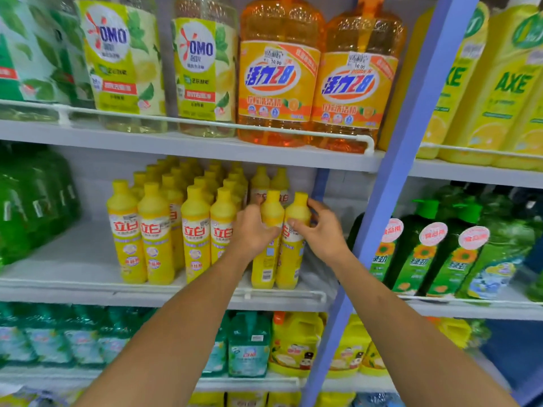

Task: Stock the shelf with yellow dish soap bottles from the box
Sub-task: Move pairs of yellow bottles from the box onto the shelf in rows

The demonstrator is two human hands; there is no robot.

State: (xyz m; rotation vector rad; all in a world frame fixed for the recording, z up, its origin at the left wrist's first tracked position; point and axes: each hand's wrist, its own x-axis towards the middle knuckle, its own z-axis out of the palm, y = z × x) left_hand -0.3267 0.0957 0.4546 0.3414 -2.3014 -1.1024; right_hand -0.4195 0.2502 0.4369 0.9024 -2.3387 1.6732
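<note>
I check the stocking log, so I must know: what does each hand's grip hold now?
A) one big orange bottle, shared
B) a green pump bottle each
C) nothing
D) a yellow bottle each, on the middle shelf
D: the left-hand grip curls round the left yellow bottle and the right-hand grip round the right yellow bottle, both upright on the middle shelf.

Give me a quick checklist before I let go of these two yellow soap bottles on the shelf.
1. Left hand grip on left bottle: ok.
2. Right hand grip on right bottle: ok.
3. Both bottles upright behind the rail: ok.
4. Left bottle label facing front: not ok, barcode side shows.
5. Free space toward the blue post: ok.
6. More bottles left in the box: cannot tell, out of view.
</note>
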